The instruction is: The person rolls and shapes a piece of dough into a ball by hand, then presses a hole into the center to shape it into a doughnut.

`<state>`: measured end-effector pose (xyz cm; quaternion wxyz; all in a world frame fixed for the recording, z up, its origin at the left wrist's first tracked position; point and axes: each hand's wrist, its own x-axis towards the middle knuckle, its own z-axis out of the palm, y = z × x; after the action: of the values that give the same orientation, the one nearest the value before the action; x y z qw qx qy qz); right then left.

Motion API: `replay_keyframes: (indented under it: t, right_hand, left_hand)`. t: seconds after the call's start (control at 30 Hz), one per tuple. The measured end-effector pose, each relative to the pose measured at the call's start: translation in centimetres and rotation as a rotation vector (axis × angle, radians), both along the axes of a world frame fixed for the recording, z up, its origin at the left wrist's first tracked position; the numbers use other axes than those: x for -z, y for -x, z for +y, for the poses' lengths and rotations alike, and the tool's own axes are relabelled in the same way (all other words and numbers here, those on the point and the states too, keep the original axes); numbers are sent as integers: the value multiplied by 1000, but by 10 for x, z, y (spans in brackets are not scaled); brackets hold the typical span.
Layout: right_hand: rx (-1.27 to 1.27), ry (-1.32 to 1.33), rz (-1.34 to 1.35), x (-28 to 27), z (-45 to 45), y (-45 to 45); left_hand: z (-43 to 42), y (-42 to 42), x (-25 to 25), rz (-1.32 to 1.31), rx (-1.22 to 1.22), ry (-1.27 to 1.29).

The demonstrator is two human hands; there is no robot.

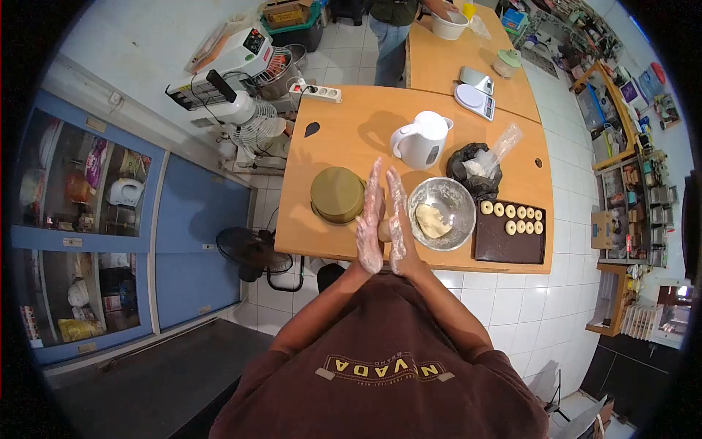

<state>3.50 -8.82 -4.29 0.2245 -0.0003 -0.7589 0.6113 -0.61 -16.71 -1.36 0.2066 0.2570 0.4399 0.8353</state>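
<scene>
My left hand and my right hand are raised over the table's front edge, palms facing, fingers stretched out and dusted white. A narrow gap runs between the fingers. Low between the palms is a small tan shape that I cannot make out. Just right of my right hand, a steel bowl with floury walls contains a lump of pale dough. Further right, a dark baking tray carries several ring-shaped dough pieces. An olive-green round container sits left of my left hand.
On the wooden table stand a white electric kettle, a black plastic bag and a white kitchen scale. A power strip lies at the back left edge. Behind, a person stands near a white basin.
</scene>
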Motion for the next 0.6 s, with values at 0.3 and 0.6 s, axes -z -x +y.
replay_keyframes:
  t: [0.3,0.6]
  right_hand:
    - [50,-45,43,-14,-7,-13]
    - [181,1,61,-18,10,-21]
  left_hand:
    - [-2,-6,53,-123,130,87]
    - [24,3,-17,194,69,112]
